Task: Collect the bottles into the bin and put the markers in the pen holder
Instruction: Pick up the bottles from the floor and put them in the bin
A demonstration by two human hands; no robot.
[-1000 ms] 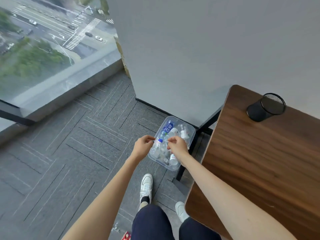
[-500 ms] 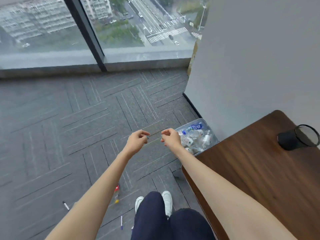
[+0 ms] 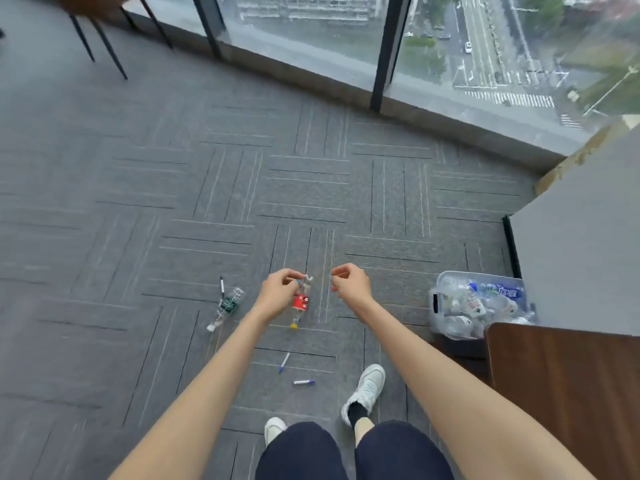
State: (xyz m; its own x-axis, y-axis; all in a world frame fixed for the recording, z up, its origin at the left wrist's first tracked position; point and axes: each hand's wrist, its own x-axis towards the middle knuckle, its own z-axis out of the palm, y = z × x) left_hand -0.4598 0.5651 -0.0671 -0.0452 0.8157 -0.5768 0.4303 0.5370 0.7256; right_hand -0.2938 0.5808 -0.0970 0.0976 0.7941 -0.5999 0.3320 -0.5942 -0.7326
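blue label with white characters on a bottle [image 3: 504, 292] in the bin [image 3: 437, 308], too blurred to read, no other legible text

Grey herringbone carpet [image 3: 242, 188] — tall street-facing windows [image 3: 304, 26], wooden table [image 3: 568, 393] at right, grey wall [image 3: 581, 258].

High-rise office, grey carpet tiles [image 3: 207, 188], floor-level windows [image 3: 485, 46] over city streets, wooden desk [image 3: 568, 403]

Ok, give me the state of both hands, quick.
Left hand: fingers curled, hovering in the air; whether it grips anything cannot be told.
Right hand: fingers curled, nothing visible in it.
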